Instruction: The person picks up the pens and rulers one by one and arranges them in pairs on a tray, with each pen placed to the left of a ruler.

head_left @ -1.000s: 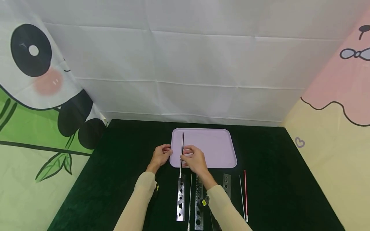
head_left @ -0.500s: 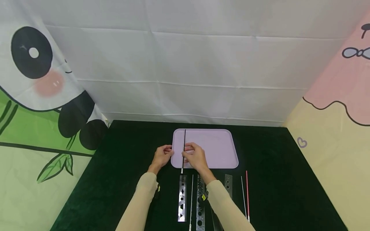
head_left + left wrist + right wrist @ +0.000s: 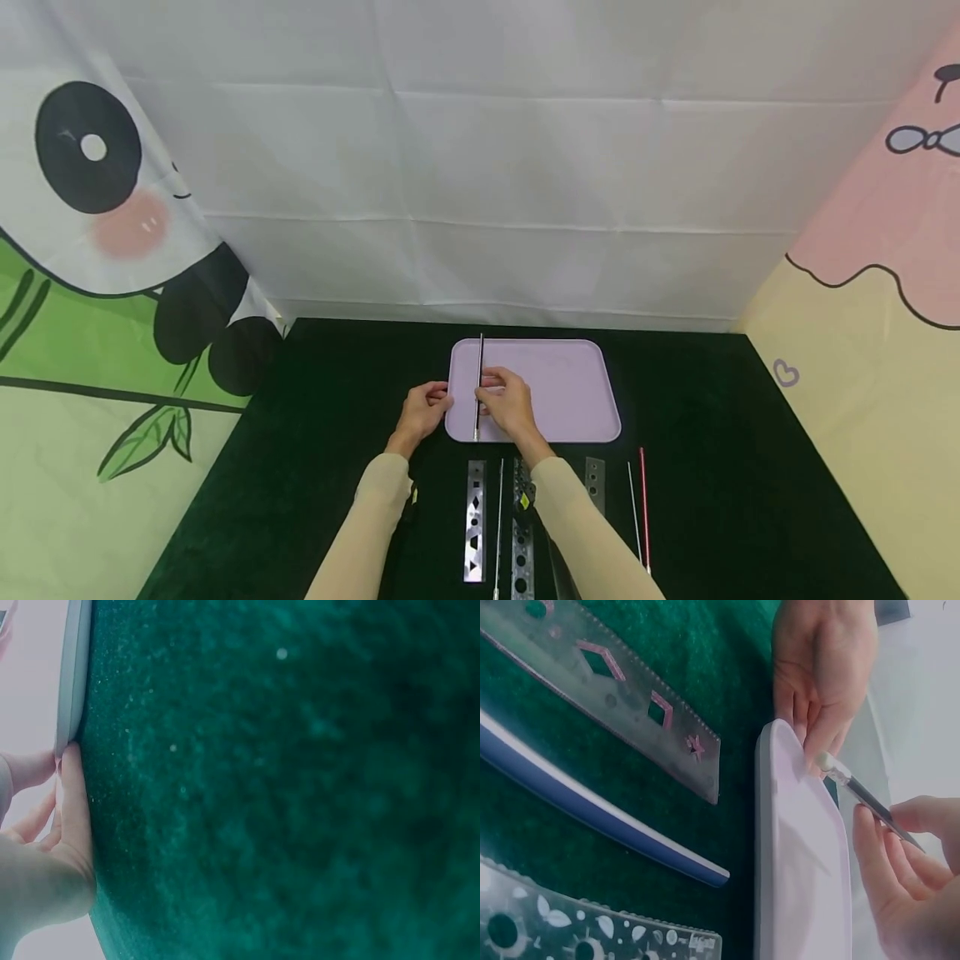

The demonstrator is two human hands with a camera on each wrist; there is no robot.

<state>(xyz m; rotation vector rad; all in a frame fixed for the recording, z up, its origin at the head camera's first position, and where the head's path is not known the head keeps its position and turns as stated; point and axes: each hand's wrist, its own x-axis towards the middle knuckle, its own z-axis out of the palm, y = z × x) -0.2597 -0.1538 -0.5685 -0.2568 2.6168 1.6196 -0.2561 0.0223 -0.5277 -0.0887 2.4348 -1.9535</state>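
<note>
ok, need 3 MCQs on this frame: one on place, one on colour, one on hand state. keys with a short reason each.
1. Where does the thin dark rod lie?
A. Along the left part of the tray
B. On the cloth right of the tray
C. Across the stencil rulers

2. What colour is the tray?
A. Green
B. Pale lilac-pink
C. Black

3. What is the right hand doing?
A. Lying flat on the cloth
B. Gripping a stencil ruler
C. Pinching the rod

Key:
1 A, the head view shows the rod running front to back over the tray's left part.
2 B, the tray stands out pale lilac-pink against the dark green cloth.
3 C, the right wrist view shows the fingers closed on the rod, while the left hand touches the tray's left edge.
</note>
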